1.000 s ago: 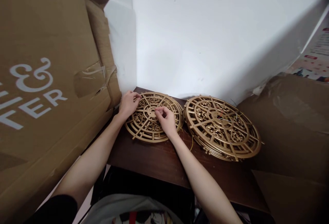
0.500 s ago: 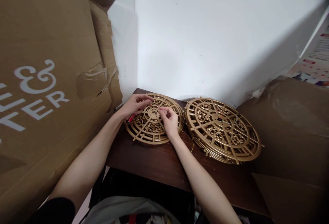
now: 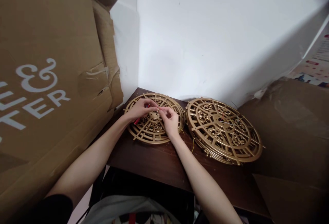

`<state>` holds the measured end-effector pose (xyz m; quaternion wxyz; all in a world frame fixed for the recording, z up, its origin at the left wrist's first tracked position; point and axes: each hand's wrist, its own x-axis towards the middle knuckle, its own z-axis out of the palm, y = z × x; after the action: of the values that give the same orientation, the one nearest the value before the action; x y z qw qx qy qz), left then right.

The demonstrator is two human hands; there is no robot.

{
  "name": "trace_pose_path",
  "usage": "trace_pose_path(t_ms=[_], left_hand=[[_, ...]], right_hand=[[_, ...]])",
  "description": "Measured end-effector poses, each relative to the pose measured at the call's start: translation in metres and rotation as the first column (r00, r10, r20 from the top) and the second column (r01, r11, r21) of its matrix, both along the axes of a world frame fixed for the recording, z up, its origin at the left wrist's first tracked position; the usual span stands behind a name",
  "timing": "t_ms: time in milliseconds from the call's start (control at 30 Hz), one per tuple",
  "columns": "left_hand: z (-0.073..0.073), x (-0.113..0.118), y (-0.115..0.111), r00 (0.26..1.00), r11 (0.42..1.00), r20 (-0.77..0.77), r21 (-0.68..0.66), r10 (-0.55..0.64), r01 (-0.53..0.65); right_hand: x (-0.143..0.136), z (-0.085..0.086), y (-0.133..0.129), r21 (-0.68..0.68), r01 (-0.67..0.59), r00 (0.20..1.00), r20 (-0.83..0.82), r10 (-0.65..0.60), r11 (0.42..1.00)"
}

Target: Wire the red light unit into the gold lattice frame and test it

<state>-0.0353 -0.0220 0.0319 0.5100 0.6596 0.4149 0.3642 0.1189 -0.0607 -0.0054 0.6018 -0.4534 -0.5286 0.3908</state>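
Observation:
My left hand [image 3: 141,109] is closed over the left gold openwork disc [image 3: 154,137], its thumb and fingers pinched near the hub. A red-handled tool [image 3: 137,121] sticks out from under its palm; the tool's working end is hidden. Opposite it, my right hand [image 3: 169,119] pinches with thumb and forefinger just above the hub. The fingertips of both hands meet there. Whatever lies between them, perhaps a thin wire, is too small to make out.
To the right lies a stack of similar gold discs [image 3: 223,131] with loose wires on top. Both piles rest on a dark wooden table [image 3: 151,158]. A large printed carton [image 3: 59,124] stands at left, more cardboard [image 3: 293,131] at right, a white wall [image 3: 195,42] behind.
My left hand has moved right and slightly down, its fingers closing to meet the right fingertips. The red-handled tool shifted along with it. My right hand has stayed almost still.

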Motion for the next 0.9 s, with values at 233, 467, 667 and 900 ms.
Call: trace_pose_path(t_ms=[233,467,667,900], left_hand=[[-0.0016,0.0022,-0.0015,1.000,1.000,-0.023,0.021,-0.011,0.012],[-0.0043,0.0023,0.0004,0.998,0.999,0.058,-0.040,-0.029,0.031],[-0.0045,0.0008,0.0012,0.980,0.995,0.197,-0.087,-0.029,0.046],[-0.0042,0.0037,-0.0008,0.956,0.994,0.289,-0.081,-0.046,0.073]], right_hand=[[0.0003,-0.0004,0.0003,0.017,-0.002,1.000,0.007,0.002,1.000],[-0.0001,0.0017,-0.0013,-0.001,0.020,0.999,0.041,-0.020,1.000],[-0.0003,0.0009,-0.0016,0.008,0.008,0.999,0.043,-0.009,1.000],[0.0008,-0.0007,-0.0007,0.031,-0.009,0.999,0.038,0.008,0.999]])
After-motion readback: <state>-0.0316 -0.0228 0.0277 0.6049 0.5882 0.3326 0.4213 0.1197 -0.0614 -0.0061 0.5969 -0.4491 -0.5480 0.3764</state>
